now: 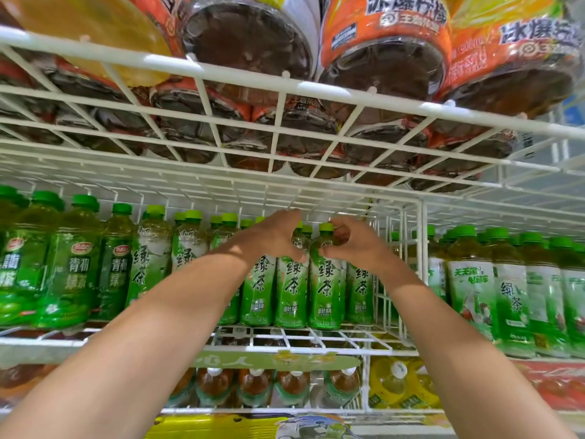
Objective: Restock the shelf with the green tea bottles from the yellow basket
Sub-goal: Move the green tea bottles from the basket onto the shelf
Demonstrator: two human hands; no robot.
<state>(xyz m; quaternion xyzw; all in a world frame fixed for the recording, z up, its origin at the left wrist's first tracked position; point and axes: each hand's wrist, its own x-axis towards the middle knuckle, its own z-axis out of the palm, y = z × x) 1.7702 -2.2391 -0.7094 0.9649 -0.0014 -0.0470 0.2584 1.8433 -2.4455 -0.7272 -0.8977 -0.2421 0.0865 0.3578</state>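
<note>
Your right hand (351, 240) is clamped on the neck of the upright green tea bottle (326, 280); your left hand (275, 236) grips the bottle beside it (291, 280).

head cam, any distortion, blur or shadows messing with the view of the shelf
Head view: wide-angle bending curves the wire rack overhead; bottles at far left look soft and stretched; a shadow crosses the left hand; the green tea bottles at centre, by the right hand, read sharp.
</note>
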